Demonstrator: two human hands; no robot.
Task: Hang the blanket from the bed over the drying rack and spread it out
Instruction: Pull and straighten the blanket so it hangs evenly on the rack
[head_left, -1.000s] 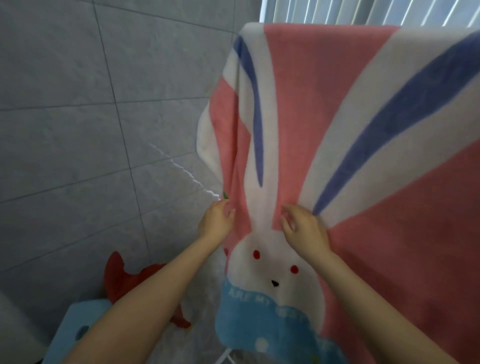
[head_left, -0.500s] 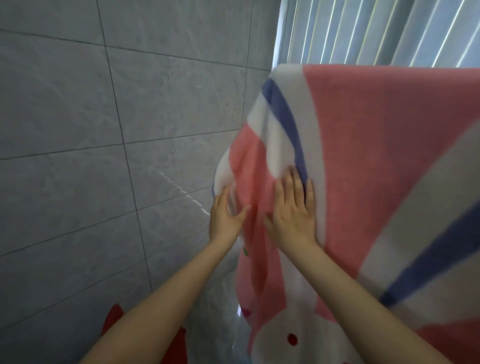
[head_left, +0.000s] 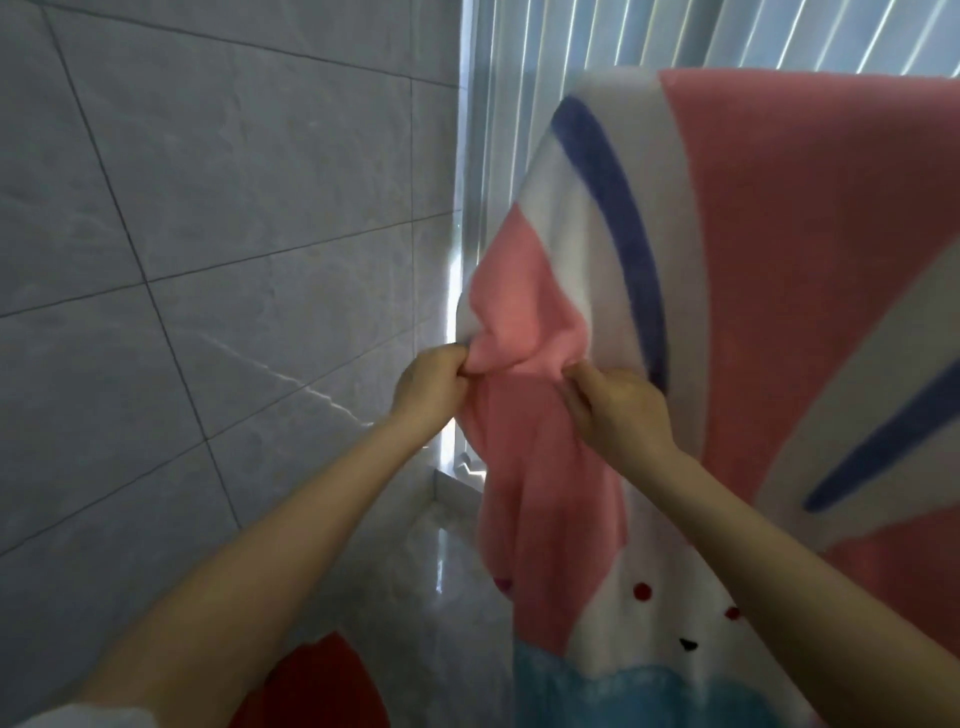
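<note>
- Left hand (head_left: 434, 387) pinches the bunched left edge of the pink, white and blue fleece blanket (head_left: 753, 291); right hand (head_left: 618, 408) pinches just right of it.
- Blanket hangs over the hidden rack, before the white vertical blinds (head_left: 675, 31).
- Draw the pinches apart, leftward toward the grey tiled wall (head_left: 208, 208), until the fold flattens.

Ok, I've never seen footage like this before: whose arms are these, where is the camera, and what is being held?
The camera sits on a person's head, looking forward and down, so the two bare arms are the wearer's own. No robot is involved. The left hand and the right hand each pinch a bunched fold at the left edge of a pink blanket with a rabbit print. The blanket already hangs over something high; the drying rack itself is hidden beneath it. Behind are a grey tiled wall and vertical blinds. Something red lies low down, unclear.
</note>
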